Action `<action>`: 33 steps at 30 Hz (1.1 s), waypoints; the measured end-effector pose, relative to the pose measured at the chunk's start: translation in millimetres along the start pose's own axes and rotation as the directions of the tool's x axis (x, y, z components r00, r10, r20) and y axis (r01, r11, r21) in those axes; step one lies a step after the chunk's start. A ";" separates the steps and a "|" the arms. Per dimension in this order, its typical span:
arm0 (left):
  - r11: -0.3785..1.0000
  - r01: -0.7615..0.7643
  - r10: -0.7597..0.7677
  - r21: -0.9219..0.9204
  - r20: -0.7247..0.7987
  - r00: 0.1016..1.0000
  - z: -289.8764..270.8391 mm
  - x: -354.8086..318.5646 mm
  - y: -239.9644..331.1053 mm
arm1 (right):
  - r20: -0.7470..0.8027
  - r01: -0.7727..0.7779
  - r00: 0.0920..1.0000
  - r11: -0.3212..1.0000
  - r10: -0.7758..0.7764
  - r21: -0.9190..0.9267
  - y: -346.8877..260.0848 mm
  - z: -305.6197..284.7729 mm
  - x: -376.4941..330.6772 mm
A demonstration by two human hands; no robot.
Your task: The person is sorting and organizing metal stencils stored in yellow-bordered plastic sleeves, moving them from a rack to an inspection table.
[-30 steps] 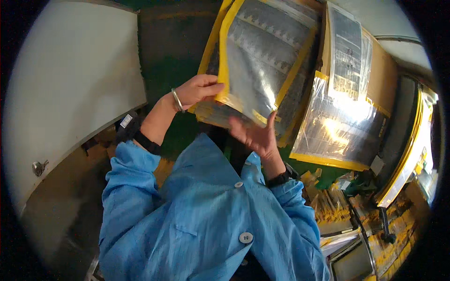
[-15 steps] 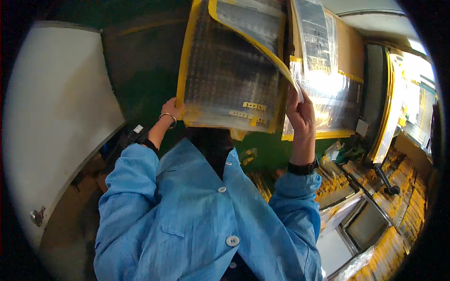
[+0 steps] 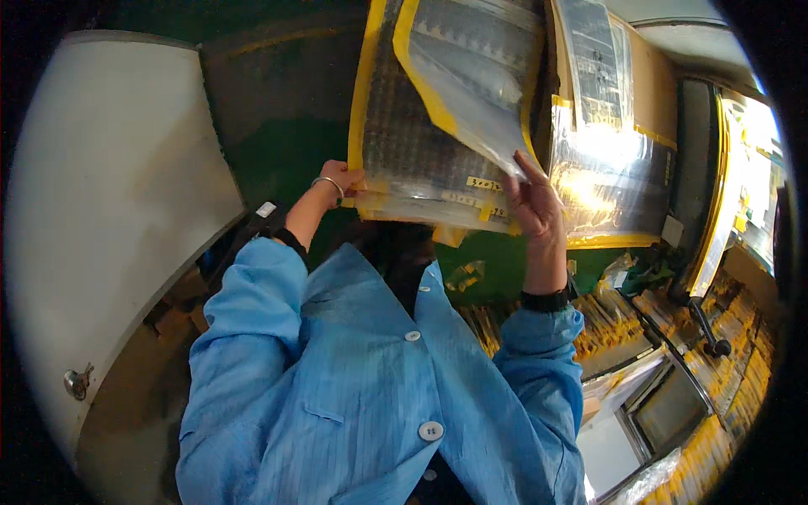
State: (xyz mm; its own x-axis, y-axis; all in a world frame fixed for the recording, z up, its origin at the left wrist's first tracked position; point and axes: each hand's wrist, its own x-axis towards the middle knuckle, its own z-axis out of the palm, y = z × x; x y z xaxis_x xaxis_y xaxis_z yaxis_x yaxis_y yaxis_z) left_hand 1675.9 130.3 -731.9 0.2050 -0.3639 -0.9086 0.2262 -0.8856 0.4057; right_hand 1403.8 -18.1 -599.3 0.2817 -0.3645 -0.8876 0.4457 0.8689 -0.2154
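Observation:
In front of me are dark, see-through film sheets (image 3: 396,139) edged with yellow tape, with small yellow labels near the lower edge. My left hand (image 3: 343,178) pinches their lower left corner. At the lower right, my right hand (image 3: 537,200) has its thumb and fingers on the lifted corner of the top clear sheet (image 3: 471,105). That sheet curls up and leftward, baring the dark one beneath. How many sheets lie below cannot be told.
A second yellow-taped film (image 3: 610,189) leans against a brown board (image 3: 652,80) to the right. At lower right, many yellow-edged sheets (image 3: 711,370) stand packed beside a black handle (image 3: 711,332). A white door (image 3: 126,168) with a metal knob (image 3: 78,383) is on the left.
My right hand has shifted inward across the sheets, and the top sheet's corner is folded farther back. My left hand keeps its hold on the corner. The whole view has swung slightly.

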 end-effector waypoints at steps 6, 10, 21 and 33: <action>0.942 -0.204 0.303 -0.265 0.423 0.854 15.1 -83.4 97.4 | 0.129 -0.379 0.917 0.925 0.379 -0.026 25.3 -9.4 4.1; 0.826 -0.227 0.497 -0.517 0.476 0.725 9.7 -110.9 126.0 | 0.293 0.479 0.877 0.681 -0.380 -0.554 19.6 4.3 -20.0; 0.793 -0.240 0.379 0.560 -0.144 0.914 -2.1 35.9 -82.8 | 0.213 0.045 0.975 0.996 -0.060 0.078 16.2 17.7 -16.2; 0.983 -0.049 0.111 -0.175 0.361 0.926 6.9 15.9 -7.4 | 0.130 -0.115 0.986 0.992 0.107 0.055 6.4 -3.0 14.3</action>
State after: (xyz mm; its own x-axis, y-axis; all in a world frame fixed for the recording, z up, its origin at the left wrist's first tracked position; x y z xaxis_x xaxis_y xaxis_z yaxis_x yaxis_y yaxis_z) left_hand 1670.8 129.1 -750.0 -0.1286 -0.5393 -0.8323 0.3793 -0.8022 0.4612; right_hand 1408.2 -16.7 -614.6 0.4363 -0.3098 -0.8448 0.4562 0.8854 -0.0891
